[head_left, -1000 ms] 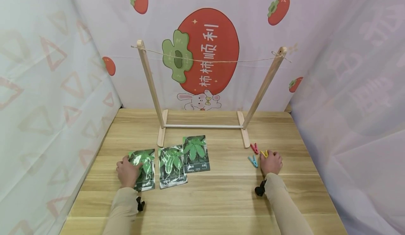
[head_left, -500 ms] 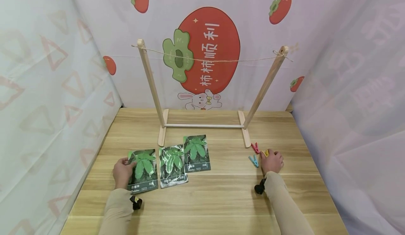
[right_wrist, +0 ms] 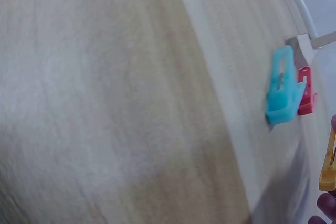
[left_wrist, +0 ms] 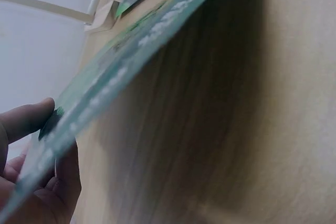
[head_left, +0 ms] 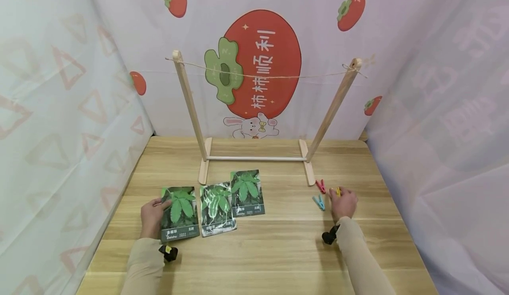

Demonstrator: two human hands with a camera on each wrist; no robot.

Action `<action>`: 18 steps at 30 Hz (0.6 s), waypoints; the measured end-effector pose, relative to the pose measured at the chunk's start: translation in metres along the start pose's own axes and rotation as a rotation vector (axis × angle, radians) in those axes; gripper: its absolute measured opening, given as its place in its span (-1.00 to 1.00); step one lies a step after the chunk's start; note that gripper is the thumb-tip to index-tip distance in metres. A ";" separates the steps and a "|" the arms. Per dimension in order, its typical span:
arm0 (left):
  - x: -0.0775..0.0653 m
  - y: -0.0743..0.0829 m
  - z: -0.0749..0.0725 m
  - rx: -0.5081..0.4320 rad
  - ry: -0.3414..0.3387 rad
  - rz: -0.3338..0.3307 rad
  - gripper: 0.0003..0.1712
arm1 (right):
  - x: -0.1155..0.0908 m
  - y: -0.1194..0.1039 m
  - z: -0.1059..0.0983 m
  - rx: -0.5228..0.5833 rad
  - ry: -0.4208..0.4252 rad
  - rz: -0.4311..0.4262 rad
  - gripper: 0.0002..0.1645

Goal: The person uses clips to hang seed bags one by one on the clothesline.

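Note:
My left hand (head_left: 152, 217) pinches the left edge of a glossy seed packet (head_left: 182, 215) with a green leaf picture. In the left wrist view the thumb lies on the front of this packet (left_wrist: 113, 80), fingers behind, and its edge is tilted up off the table. Two more packets lie to its right, a middle packet (head_left: 217, 209) and a farther packet (head_left: 247, 192). At the right, my right hand (head_left: 344, 206) pinches a yellow clothespin (head_left: 338, 191), partly seen in the right wrist view. Beside it lie a blue clothespin (head_left: 319, 202) and a red clothespin (head_left: 320, 186).
Behind the packets stands a wooden frame (head_left: 189, 105) with two posts, a white crossbar (head_left: 256, 158) low down and a thin string (head_left: 274, 77) tied across the top. Printed cloth walls enclose the wooden table (head_left: 270, 259) at the back and both sides.
My left hand shifted left to the packet's edge, and the packet moved slightly right and came up off the table. The right hand drew the yellow clothespin up and slightly right.

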State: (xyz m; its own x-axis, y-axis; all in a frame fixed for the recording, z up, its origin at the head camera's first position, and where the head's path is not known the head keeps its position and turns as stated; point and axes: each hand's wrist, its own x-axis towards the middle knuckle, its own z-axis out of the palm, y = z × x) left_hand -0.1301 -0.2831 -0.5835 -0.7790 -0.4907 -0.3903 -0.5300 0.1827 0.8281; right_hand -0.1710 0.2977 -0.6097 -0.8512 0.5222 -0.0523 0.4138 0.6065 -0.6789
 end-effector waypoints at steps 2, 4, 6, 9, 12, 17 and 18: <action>0.001 0.002 -0.002 -0.017 0.000 -0.006 -0.39 | 0.000 -0.002 -0.001 0.053 0.009 0.003 -0.39; 0.001 0.004 -0.005 -0.032 0.005 -0.013 -0.38 | 0.001 -0.004 -0.004 0.071 0.010 -0.006 -0.39; 0.002 0.007 -0.007 -0.036 0.019 -0.020 -0.39 | 0.002 -0.007 -0.006 0.071 0.001 -0.012 -0.40; 0.002 0.011 -0.009 -0.041 0.044 -0.018 -0.42 | 0.004 -0.011 -0.009 0.061 -0.023 -0.019 -0.40; 0.002 0.013 -0.011 -0.061 0.058 -0.015 -0.43 | 0.004 -0.015 -0.010 0.067 -0.064 -0.007 -0.39; 0.002 0.018 -0.015 -0.160 0.021 -0.050 -0.41 | 0.003 -0.020 -0.011 0.129 -0.119 0.027 -0.38; 0.001 0.020 -0.015 -0.173 0.014 -0.057 -0.43 | 0.003 -0.022 -0.011 0.137 -0.121 0.025 -0.39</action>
State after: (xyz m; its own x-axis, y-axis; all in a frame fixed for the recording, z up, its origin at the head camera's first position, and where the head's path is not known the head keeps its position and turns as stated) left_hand -0.1366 -0.2931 -0.5616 -0.7440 -0.5081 -0.4340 -0.5065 0.0051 0.8623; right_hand -0.1788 0.2929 -0.5869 -0.8773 0.4552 -0.1524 0.3944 0.5027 -0.7693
